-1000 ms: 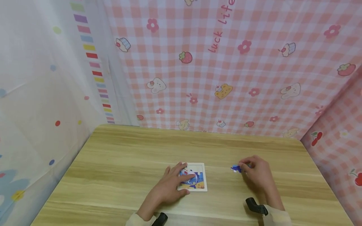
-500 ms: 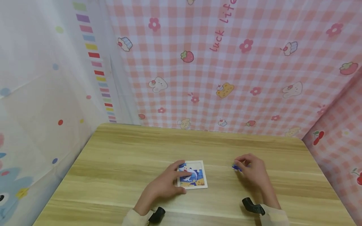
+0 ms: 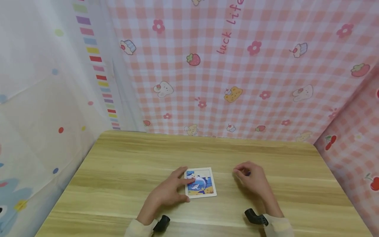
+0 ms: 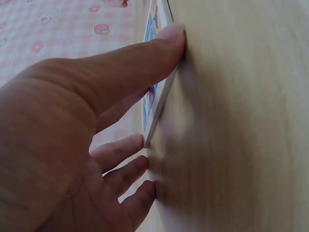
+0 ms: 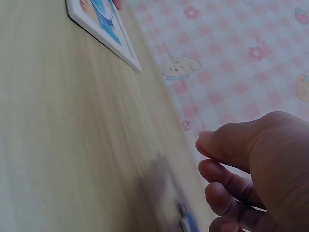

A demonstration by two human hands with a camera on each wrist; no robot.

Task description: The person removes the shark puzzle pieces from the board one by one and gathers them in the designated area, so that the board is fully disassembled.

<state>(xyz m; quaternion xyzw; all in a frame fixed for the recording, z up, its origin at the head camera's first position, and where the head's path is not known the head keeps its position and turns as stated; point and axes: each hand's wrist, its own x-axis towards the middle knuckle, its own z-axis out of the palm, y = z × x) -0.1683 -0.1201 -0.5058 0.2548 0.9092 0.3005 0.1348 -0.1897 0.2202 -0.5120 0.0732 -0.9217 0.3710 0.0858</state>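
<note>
A small square jigsaw puzzle [image 3: 207,191] in a white frame lies on the table, showing a white sea animal in blue water with a bare patch at its upper right. My left hand [image 3: 168,189] holds it at its left side, thumb by the near corner, index finger on the picture. The left wrist view has the thumb [image 4: 169,43] against the frame's edge. Right of the puzzle, my right hand [image 3: 250,177] hovers with loosely curled fingers. A blurred blue puzzle piece [image 5: 190,220] shows below that hand; nothing is visible between thumb [image 5: 217,142] and fingertips.
The wood-grain table [image 3: 133,158] extends around both hands. A pink checked cloth [image 3: 213,75] hangs behind its back edge, a dotted white cloth [image 3: 35,98] stands to the left, and another checked cloth [image 3: 355,154] is on the right.
My right hand has moved left, from over the blue piece toward the puzzle. The left hand has drawn back slightly to the left, uncovering more of the picture.
</note>
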